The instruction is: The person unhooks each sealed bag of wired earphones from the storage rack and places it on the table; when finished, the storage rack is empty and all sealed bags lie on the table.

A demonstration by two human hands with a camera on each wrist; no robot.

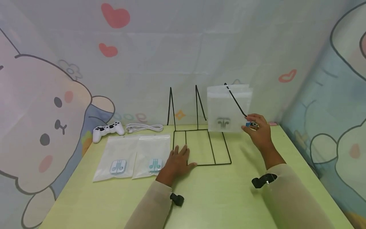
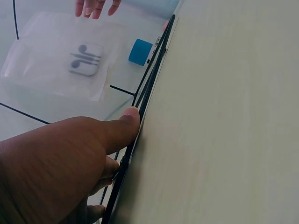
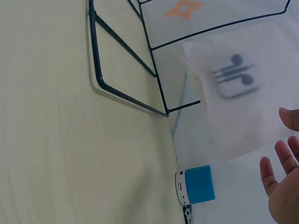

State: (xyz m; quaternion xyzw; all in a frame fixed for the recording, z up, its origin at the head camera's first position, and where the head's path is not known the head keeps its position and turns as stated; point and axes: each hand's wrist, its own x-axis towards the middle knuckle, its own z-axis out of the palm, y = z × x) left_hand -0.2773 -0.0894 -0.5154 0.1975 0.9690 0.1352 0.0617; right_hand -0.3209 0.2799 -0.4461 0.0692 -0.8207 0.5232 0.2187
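On the right-hand prong (image 1: pixel 236 101) of the black wire display rack (image 1: pixel 220 164), a translucent zip bag (image 1: pixel 216 103) is hanging by its top hole, with an earphone case (image 1: pixel 223 123) showing through near its bottom. A doubled edge along the top suggests that another bag is hanging behind it, though the exact count is hard to tell. The right hand (image 1: pixel 258 132) is hovering around the prong's front end, its fingers loosely curved and spread from the thumb; it seems to be gripping nothing, and whether a fingertip is touching the wire is unclear. The left hand (image 1: pixel 176 162) is resting on the rack's front left part, fingers spread, its thumb pressing on the front bar, apparently steadying the base.

The loading of this prong looks done, or very nearly so. Two more bags are lying flat on the table (image 1: pixel 214 197) left of the rack: the left bag (image 1: pixel 117 148) and the right bag (image 1: pixel 155 147), each containing an earphone case. Since the middle prong (image 1: pixel 201 103) and left prong (image 1: pixel 169 106) are carrying nothing, these two bags are probably still waiting to be hung.
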